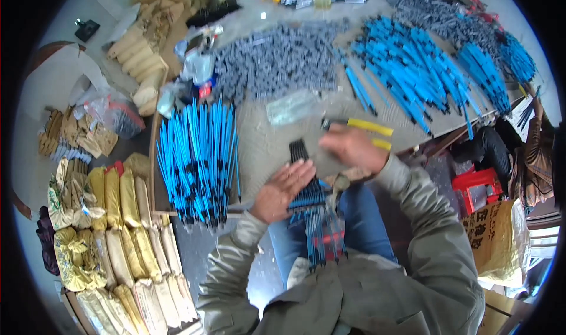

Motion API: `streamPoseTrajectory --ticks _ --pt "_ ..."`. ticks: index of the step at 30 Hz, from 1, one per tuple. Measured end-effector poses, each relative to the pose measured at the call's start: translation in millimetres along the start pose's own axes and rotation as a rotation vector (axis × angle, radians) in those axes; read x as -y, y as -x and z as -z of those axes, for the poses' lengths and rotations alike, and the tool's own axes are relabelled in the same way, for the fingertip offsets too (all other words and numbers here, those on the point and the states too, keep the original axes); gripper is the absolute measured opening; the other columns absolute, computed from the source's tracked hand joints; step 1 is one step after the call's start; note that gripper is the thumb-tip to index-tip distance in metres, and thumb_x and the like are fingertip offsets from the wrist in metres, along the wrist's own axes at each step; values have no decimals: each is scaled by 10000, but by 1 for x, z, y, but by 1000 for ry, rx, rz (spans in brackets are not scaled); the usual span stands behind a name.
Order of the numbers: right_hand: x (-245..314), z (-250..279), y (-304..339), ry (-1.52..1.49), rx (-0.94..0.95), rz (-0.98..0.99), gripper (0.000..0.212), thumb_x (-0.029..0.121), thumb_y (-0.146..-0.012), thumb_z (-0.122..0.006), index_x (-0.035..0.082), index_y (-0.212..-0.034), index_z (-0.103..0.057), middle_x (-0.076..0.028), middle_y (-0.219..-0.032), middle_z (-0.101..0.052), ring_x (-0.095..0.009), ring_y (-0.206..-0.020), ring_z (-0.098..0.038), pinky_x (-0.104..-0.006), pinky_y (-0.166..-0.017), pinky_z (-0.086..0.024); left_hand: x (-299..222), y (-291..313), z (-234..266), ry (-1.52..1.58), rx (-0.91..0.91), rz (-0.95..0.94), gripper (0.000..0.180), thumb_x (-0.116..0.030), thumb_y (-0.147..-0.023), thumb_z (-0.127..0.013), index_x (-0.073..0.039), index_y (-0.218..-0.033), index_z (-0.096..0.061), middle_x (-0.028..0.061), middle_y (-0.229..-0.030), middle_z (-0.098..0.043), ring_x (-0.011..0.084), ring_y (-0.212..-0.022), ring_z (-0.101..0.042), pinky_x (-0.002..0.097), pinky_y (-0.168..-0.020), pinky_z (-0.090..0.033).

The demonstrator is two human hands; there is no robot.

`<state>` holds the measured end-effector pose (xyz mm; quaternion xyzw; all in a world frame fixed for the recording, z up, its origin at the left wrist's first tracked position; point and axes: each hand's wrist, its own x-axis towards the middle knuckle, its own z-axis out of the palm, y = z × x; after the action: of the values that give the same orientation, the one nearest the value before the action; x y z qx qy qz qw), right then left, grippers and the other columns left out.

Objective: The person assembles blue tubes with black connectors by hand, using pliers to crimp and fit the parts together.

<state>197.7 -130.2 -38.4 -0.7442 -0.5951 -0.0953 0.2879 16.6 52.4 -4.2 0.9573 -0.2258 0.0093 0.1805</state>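
Note:
My left hand (284,189) lies with its fingers stretched out over a small bundle of thin blue rods with black ends (306,197) at the table's front edge. The black ends fan out past my fingertips, and the blue lengths hang down over my lap. To the right, my right hand (355,149) is curled and smeared by motion, partly in front of pliers with yellow handles (370,126). Whether its fingers grip anything is hidden. A clear plastic bag (293,107) lies beyond both hands.
A thick bundle of blue rods (197,158) rests at the table's left edge. Grey small parts (274,61) are heaped at the back, with more blue rods (407,63) to the right. Stacked wrapped packages (121,249) stand at left; a red stool (476,187) is at right.

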Motion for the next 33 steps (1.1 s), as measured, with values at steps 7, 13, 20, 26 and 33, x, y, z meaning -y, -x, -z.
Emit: streamPoseTrajectory --ticks 7,13,20,26,33 --pt "-10 -4 -20 159 -4 67 161 103 -738 -571 168 -873 -630 -37 -780 -549 -258 -576 -583 -363 -478 -426 10 -2 -9 -67 -48 16 859 -107 -596 -633 -78 -1384 -290 83 -1442 -280 238 -1330 -272 377 -1094 -206" --pt "1 -4 -21 165 28 -5 189 111 -738 -547 181 -885 -642 -45 -812 -552 -267 -609 -592 -396 -491 -430 10 5 -13 -32 -33 18 814 -338 -654 -480 -62 -1390 -267 94 -1448 -264 252 -1334 -257 383 -1092 -187" --pt "0 -4 -22 229 21 6 181 107 -761 -556 163 -905 -650 -35 -809 -560 -250 -581 -590 -363 -477 -420 10 6 -16 -41 -37 -25 980 -711 -720 -331 -28 -1411 -205 119 -1462 -225 280 -1353 -211 389 -1106 -141" --pt "-3 -5 -27 235 43 29 183 111 -769 -552 159 -913 -654 -43 -829 -570 -256 -602 -596 -370 -494 -430 6 4 -16 -62 -68 45 984 -155 -513 -767 -89 -1376 -297 61 -1435 -291 218 -1323 -280 365 -1101 -227" --pt "-3 -6 -31 207 54 62 190 100 -770 -546 152 -918 -652 -42 -852 -579 -259 -648 -606 -362 -522 -452 10 6 -18 -108 -67 24 880 -229 -599 -607 -73 -1395 -266 78 -1454 -257 233 -1339 -258 379 -1109 -196"
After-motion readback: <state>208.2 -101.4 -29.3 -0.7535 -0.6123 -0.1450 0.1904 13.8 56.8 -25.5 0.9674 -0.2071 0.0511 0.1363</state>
